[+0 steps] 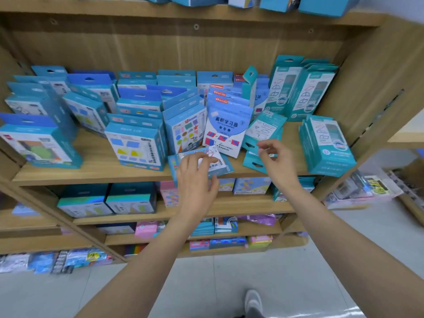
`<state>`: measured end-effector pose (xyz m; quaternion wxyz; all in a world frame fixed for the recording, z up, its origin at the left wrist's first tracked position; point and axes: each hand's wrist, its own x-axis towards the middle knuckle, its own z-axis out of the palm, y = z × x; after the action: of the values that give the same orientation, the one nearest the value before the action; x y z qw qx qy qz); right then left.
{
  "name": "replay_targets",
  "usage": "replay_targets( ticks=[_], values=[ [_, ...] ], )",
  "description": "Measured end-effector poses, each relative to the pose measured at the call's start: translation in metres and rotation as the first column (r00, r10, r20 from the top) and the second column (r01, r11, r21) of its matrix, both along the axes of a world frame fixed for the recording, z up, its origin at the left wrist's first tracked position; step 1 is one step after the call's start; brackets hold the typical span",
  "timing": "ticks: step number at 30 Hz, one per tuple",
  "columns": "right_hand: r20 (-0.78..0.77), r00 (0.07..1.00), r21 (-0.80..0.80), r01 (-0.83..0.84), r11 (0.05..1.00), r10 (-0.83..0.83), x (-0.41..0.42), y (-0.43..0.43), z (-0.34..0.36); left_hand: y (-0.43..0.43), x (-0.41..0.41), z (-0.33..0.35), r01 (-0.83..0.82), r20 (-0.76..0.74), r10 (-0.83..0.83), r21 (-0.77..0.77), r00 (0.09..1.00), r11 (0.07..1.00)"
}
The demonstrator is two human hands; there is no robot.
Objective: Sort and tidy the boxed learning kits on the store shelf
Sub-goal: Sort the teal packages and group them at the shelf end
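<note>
A wooden shelf [96, 173] holds several blue and teal boxed learning kits, most standing, some leaning. My left hand [195, 175] grips a flat blue kit box [223, 165] lying at the shelf's front edge, fingers on top and thumb under its front side. My right hand [275, 161] hovers with fingers curled and apart over teal kit boxes [254, 164] lying flat, holding nothing. Just behind stands a white and blue kit box [226, 131], and a tilted teal kit box [266, 127] leans beside it.
Tall teal boxes [298, 92] stand at the back right, and a stack [328, 148] leans at the right end. Large blue boxes [39, 143] fill the left. Lower shelves [224, 207] carry more boxes. Packets lie on the floor at the left [55, 260].
</note>
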<state>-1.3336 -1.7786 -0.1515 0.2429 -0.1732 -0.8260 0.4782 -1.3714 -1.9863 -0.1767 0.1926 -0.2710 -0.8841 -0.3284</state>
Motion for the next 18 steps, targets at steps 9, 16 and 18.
replay_targets(
  ticks=[9,16,18],
  values=[
    [0.475,0.864,0.519,-0.425,0.741,0.163,-0.027,0.072,-0.029,0.090,-0.006,-0.007,0.010,0.052,0.000,-0.195,0.999,0.981],
    [0.356,0.886,0.356,-0.422,0.834,0.296,-0.009,0.105,-0.022,0.130,0.000,-0.011,0.012,0.094,-0.004,-0.080,0.996,0.997],
    [0.406,0.851,0.282,-0.463,0.841,0.332,-0.009,0.105,-0.021,0.138,0.004,-0.014,0.000,0.189,0.011,-0.056,0.982,0.998]
  ],
)
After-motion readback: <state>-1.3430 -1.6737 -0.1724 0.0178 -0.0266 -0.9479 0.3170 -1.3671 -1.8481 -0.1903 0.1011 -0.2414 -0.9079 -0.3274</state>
